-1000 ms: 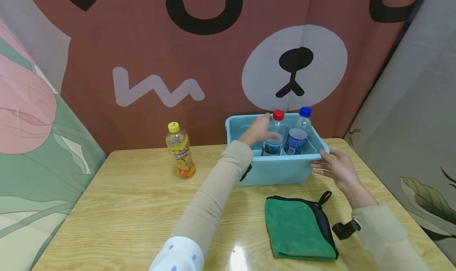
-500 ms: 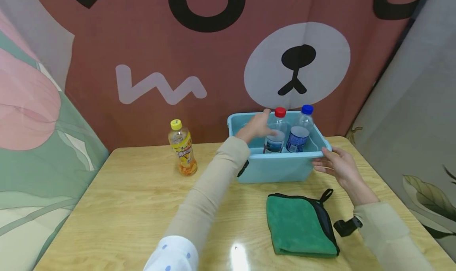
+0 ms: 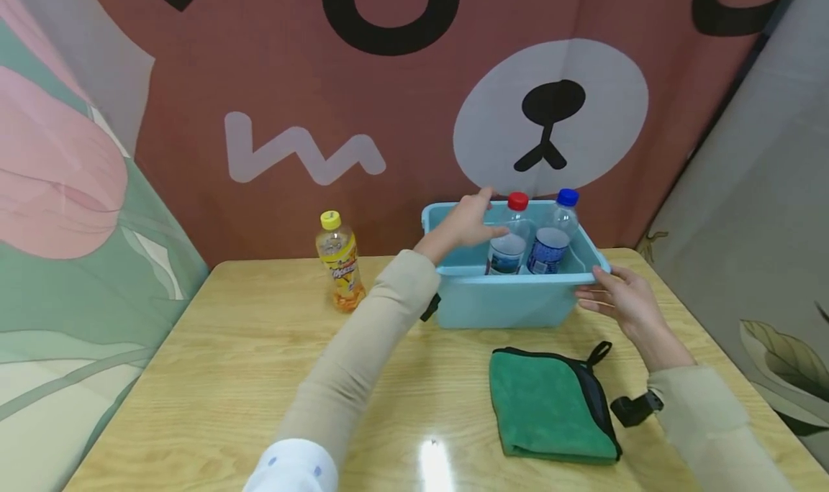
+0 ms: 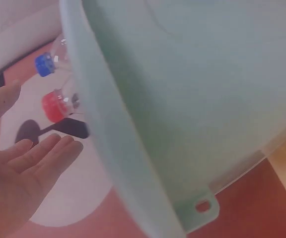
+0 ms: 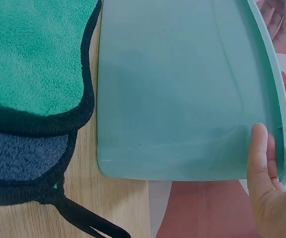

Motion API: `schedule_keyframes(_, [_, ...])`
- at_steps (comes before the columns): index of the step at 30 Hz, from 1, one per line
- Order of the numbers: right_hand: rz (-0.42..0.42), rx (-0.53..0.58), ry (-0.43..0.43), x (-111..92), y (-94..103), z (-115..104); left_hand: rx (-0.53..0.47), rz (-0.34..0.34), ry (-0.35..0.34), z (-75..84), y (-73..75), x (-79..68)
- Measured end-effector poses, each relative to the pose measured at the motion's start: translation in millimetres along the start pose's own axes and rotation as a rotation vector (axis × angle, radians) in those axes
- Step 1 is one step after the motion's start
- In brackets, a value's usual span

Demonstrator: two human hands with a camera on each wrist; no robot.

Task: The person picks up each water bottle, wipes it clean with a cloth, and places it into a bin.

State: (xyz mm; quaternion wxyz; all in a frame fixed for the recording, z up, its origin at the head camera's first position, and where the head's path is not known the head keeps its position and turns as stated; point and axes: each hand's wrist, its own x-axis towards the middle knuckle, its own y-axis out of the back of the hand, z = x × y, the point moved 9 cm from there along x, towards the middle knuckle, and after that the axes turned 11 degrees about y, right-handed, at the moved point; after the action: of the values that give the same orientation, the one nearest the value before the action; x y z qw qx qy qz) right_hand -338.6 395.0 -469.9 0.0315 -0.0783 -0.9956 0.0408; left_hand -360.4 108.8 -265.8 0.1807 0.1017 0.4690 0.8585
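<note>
A light blue plastic bin (image 3: pixel 505 301) sits on the table near the back wall. Inside it stand a water bottle with a red cap (image 3: pixel 508 251) and one with a blue cap (image 3: pixel 550 246). My left hand (image 3: pixel 466 222) hovers over the bin's left part, fingers spread, just left of the red-capped bottle. In the left wrist view, a gap shows between that hand (image 4: pixel 29 183) and the red cap (image 4: pixel 54 106). My right hand (image 3: pixel 628 301) grips the bin's front right rim corner, thumb over the top and fingers underneath.
A yellow-capped drink bottle (image 3: pixel 342 267) with orange liquid stands to the left of the bin. In front lies a folded green cloth (image 3: pixel 550 406) with black edging and a loop. The wooden table (image 3: pixel 246 377) meets a printed curtain (image 3: pixel 291 211) behind.
My left hand has drawn slightly up and left from the red-capped bottle, its fingers opening wider. The right hand keeps its hold on the rim. The head view has shifted a little.
</note>
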Motion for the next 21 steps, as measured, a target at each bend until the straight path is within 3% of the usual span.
schedule_keyframes(2, [-0.017, -0.015, 0.006, -6.5, -6.1, -11.5, 0.001, 0.003, -0.022, 3.7, 1.8, -4.6])
schedule_keyframes(7, [-0.033, -0.05, 0.003, -56.8, -51.6, -77.3, 0.027, 0.026, -0.118, 12.9, 4.0, -22.5])
schedule_keyframes(9, [-0.02, -0.037, -0.012, -69.7, -63.2, -91.3, 0.036, 0.053, -0.168, 15.3, 5.3, -32.9])
schedule_keyframes(14, [-0.027, -0.027, -0.018, -75.5, -70.6, -97.5, 0.035, 0.142, -0.282, 19.9, 11.9, -60.4])
schedule_keyframes(21, [-0.048, -0.035, 0.014, -60.7, -55.3, -81.8, 0.022, 0.15, -0.322, 20.8, 15.1, -88.5])
